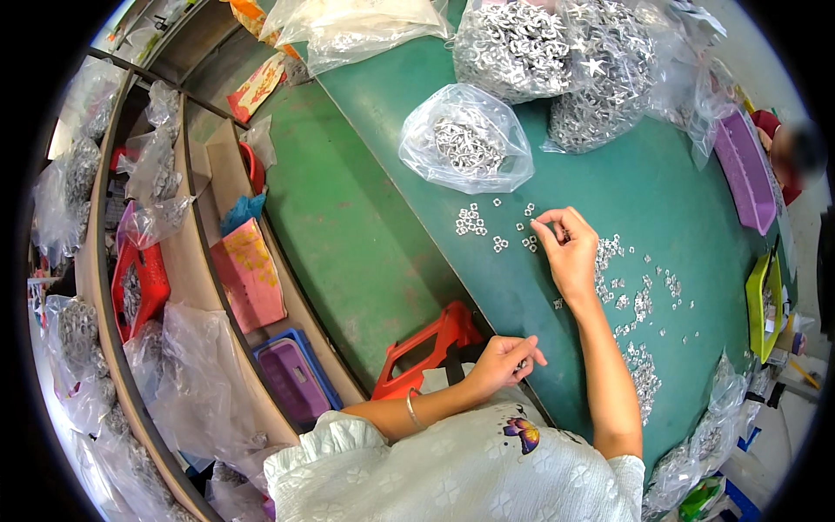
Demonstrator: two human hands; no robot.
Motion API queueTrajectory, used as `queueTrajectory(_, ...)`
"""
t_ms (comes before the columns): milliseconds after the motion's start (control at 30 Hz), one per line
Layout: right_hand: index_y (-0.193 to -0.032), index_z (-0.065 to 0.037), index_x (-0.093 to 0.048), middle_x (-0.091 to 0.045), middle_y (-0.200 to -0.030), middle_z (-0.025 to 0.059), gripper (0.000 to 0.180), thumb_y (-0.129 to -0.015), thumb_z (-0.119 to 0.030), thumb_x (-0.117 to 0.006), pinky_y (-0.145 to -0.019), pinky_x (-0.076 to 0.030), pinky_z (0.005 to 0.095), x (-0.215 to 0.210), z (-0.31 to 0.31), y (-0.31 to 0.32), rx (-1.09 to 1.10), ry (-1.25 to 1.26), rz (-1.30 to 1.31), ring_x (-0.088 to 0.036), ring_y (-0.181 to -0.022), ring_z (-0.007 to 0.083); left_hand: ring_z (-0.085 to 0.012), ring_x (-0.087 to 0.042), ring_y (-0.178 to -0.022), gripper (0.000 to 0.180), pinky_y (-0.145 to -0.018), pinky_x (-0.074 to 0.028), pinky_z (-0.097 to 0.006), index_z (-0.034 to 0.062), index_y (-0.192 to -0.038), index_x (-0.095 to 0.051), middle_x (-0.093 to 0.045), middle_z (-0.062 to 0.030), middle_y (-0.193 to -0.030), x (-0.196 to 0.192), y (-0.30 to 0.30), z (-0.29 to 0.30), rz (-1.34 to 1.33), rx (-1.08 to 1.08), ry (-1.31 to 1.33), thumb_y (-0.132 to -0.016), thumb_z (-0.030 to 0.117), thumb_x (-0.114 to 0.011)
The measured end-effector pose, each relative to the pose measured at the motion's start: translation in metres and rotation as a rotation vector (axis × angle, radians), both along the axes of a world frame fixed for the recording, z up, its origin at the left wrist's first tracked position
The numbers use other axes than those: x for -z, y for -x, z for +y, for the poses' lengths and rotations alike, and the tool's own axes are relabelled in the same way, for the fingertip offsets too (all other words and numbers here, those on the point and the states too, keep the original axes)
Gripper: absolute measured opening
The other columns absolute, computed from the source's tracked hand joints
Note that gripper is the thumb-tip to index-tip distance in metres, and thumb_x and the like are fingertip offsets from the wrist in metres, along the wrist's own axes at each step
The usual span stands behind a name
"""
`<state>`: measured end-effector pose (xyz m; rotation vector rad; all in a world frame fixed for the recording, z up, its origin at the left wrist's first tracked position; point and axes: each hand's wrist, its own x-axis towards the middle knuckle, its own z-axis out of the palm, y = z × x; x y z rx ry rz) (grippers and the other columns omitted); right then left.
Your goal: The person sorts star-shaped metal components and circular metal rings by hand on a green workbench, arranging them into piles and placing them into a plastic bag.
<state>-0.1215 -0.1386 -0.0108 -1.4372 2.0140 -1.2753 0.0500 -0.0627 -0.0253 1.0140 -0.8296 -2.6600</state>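
My right hand (567,248) is over the green table (522,287), thumb and fingers pinched together; what they hold, if anything, is too small to make out. Just left of its fingertips lie small square silver metal pieces (471,223), some grouped and some apart. To its right a longer scatter of the same small metal pieces (642,374) runs down the table. Close to my body, at the table's edge, my left hand (506,364) is closed with curled fingers. A bit of something greyish shows in it, but I cannot make it out.
An open clear bag of metal parts (470,146) stands beyond my right hand, with fuller bags (513,52) behind. A purple tray (744,174) and a yellow-green tray (765,306) are at the right edge. Shelves with bags and a red basket (141,283) stand left.
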Motion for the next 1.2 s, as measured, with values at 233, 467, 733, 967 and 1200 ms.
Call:
queueTrajectory(233,-0.09,-0.003,-0.054,-0.058,-0.084,0.0062,0.008,-0.091,-0.011,-0.055,-0.057,-0.044,0.026,-0.013,0.012,0.021,-0.023,0.066,-1.531,-0.054,-0.068,0.0158,-0.0041,-0.03,-0.042,0.042,-0.04,-0.023,-0.021,-0.0001,-0.082,-0.063,-0.043,0.0022,-0.053,-0.002,0.0,0.0,-0.021,0.001,0.027,-0.099,0.034,-0.046)
queueTrajectory(467,-0.105,0.002,-0.059,-0.058,-0.09,0.0078,0.019,-0.094,-0.011,-0.049,-0.065,-0.047,0.0271,-0.014,0.098,0.034,0.092,-0.046,-1.422,-0.057,-0.079,0.0163,-0.0043,-0.03,-0.041,0.04,-0.038,-0.022,-0.021,-0.0009,-0.082,-0.062,-0.042,0.0013,-0.052,-0.001,-0.001,0.001,-0.017,-0.031,-0.009,-0.099,0.032,-0.046)
queueTrajectory(733,-0.11,0.002,-0.058,-0.058,-0.088,0.0055,0.019,-0.092,-0.004,-0.053,-0.063,-0.045,0.0249,-0.026,0.24,0.037,0.563,0.12,-1.089,-0.055,-0.074,0.0134,-0.0042,-0.029,-0.041,0.04,-0.038,-0.022,-0.021,-0.0014,-0.085,-0.062,-0.042,0.001,-0.053,-0.013,0.01,0.003,-0.004,0.08,-0.039,-0.1,0.031,-0.044)
queueTrajectory(967,-0.111,0.005,-0.058,-0.062,-0.101,0.0099,0.022,-0.091,-0.004,-0.055,-0.084,-0.051,0.0317,-0.019,0.33,0.022,0.848,0.436,-1.051,-0.061,-0.096,0.0206,-0.0048,-0.028,-0.041,0.038,-0.038,-0.021,-0.021,-0.0016,-0.086,-0.06,-0.041,0.0003,-0.053,-0.018,0.018,0.014,0.047,0.171,-0.07,-0.102,0.027,-0.041)
queueTrajectory(1200,-0.112,-0.004,-0.06,-0.051,-0.125,0.0105,0.026,-0.087,-0.002,-0.054,-0.108,-0.026,0.046,-0.012,0.316,0.008,0.752,-0.205,0.264,-0.045,-0.124,0.0301,-0.0059,-0.03,-0.044,0.036,-0.04,-0.022,-0.022,-0.0006,-0.085,-0.06,-0.042,-0.0004,-0.055,-0.018,0.03,0.031,0.006,0.264,-0.149,-0.101,0.026,-0.041)
